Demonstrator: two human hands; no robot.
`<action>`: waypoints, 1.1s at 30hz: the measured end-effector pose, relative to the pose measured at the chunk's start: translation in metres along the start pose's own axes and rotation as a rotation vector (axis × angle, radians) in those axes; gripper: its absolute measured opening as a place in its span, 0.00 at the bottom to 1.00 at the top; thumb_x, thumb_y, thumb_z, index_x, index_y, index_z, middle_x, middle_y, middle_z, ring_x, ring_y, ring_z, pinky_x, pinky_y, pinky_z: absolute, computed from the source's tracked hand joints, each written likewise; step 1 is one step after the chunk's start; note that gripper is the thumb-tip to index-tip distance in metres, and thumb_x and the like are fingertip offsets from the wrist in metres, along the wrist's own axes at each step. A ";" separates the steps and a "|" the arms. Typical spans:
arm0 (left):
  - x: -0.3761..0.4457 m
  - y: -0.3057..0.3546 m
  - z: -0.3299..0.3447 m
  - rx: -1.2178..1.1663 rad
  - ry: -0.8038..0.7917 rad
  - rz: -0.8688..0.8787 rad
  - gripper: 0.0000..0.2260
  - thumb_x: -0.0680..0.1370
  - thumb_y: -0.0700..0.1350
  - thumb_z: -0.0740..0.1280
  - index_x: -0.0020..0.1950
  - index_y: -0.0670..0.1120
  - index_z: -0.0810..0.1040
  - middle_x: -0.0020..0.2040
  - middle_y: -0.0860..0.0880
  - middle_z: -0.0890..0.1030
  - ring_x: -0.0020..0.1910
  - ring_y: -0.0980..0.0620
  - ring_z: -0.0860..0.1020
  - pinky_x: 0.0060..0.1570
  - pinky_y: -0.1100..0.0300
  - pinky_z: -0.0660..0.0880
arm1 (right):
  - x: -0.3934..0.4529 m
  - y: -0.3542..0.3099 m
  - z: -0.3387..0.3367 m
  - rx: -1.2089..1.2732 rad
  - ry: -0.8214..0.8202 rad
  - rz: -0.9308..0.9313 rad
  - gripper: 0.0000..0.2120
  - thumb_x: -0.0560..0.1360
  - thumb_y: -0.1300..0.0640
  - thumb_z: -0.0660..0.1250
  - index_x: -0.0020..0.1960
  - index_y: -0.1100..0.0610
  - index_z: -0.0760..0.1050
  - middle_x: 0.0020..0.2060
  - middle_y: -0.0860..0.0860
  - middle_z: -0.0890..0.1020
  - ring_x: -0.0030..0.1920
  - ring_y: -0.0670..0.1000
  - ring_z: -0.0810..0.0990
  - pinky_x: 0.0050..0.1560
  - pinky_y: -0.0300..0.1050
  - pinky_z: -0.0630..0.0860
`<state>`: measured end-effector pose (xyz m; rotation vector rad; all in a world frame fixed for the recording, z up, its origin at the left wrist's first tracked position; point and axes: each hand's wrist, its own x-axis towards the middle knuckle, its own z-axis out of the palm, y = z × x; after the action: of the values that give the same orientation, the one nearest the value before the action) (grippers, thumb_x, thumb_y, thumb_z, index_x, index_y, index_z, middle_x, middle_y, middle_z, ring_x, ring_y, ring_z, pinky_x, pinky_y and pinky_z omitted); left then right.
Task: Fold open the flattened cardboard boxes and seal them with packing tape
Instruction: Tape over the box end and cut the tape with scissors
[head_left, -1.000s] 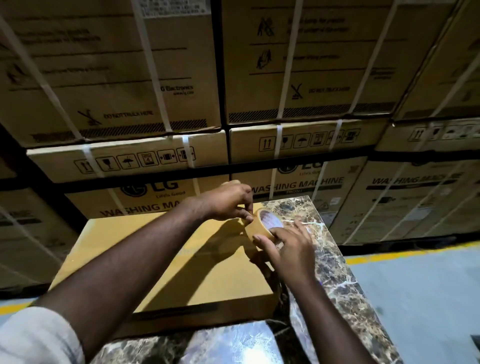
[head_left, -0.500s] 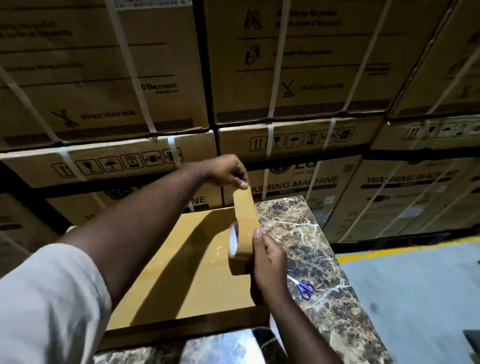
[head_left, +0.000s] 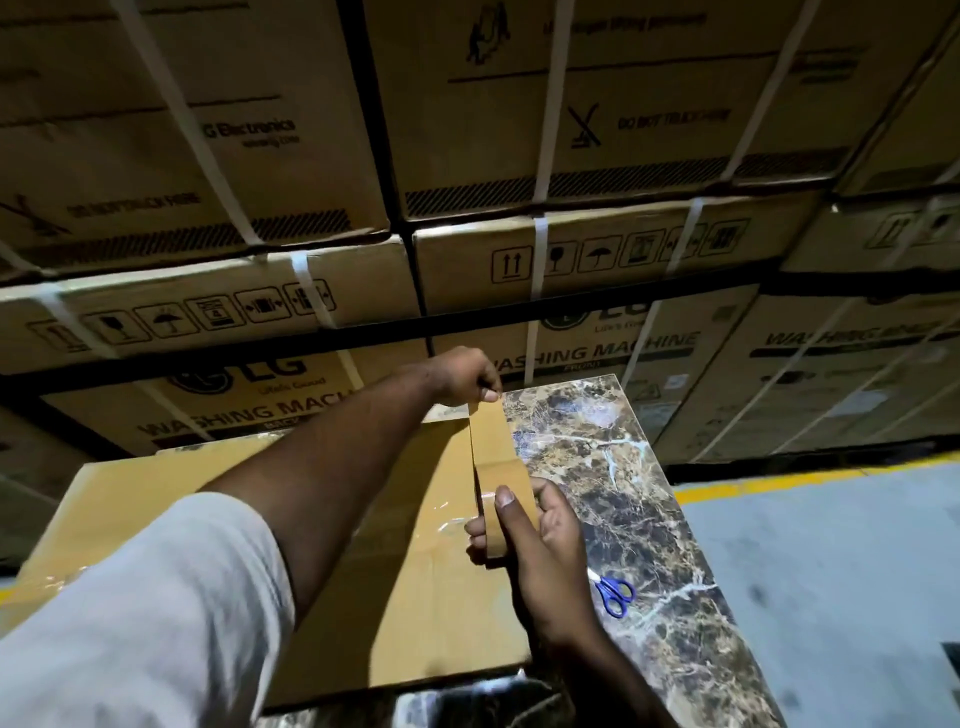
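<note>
The left hand (head_left: 467, 376) pinched the tape's free end (head_left: 485, 415) beyond the cardboard box (head_left: 405, 597); the right hand (head_left: 540, 551) gripped the tape roll (head_left: 506, 499) at the box's right edge, on the table (head_left: 649, 493).

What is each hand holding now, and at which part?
The left hand pinches the free end of the brown tape strip. The right hand grips the packing tape roll round its outer face.

Left arm extended forward, left hand (head_left: 464, 376) with fingers curled in a pinch grip. Right hand (head_left: 537, 545) nearer the body, fingers and thumb curled in a grip.
</note>
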<state>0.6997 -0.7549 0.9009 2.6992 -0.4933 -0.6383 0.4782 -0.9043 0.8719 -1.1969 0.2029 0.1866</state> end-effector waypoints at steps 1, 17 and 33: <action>0.004 -0.002 0.004 0.009 -0.015 -0.004 0.05 0.81 0.43 0.71 0.55 0.47 0.86 0.48 0.54 0.83 0.48 0.54 0.79 0.50 0.60 0.72 | 0.002 -0.002 -0.002 0.004 -0.007 0.009 0.13 0.82 0.51 0.70 0.57 0.60 0.74 0.40 0.65 0.85 0.37 0.57 0.81 0.45 0.56 0.77; -0.004 -0.014 0.050 -0.438 0.221 -0.246 0.09 0.85 0.51 0.63 0.55 0.47 0.80 0.49 0.48 0.83 0.43 0.49 0.80 0.41 0.53 0.77 | 0.002 -0.013 0.000 -0.070 -0.016 0.031 0.25 0.78 0.43 0.71 0.58 0.66 0.74 0.38 0.66 0.85 0.37 0.56 0.86 0.44 0.55 0.81; -0.042 -0.010 0.079 -0.385 0.295 -0.165 0.14 0.87 0.51 0.58 0.54 0.47 0.82 0.47 0.50 0.85 0.49 0.47 0.80 0.67 0.39 0.71 | -0.062 -0.025 -0.011 -0.102 0.115 0.109 0.13 0.85 0.59 0.62 0.56 0.69 0.79 0.33 0.64 0.82 0.29 0.57 0.81 0.40 0.58 0.81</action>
<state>0.6296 -0.7475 0.8456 2.4188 -0.0621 -0.3232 0.4233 -0.9260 0.9061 -1.2998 0.3635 0.2256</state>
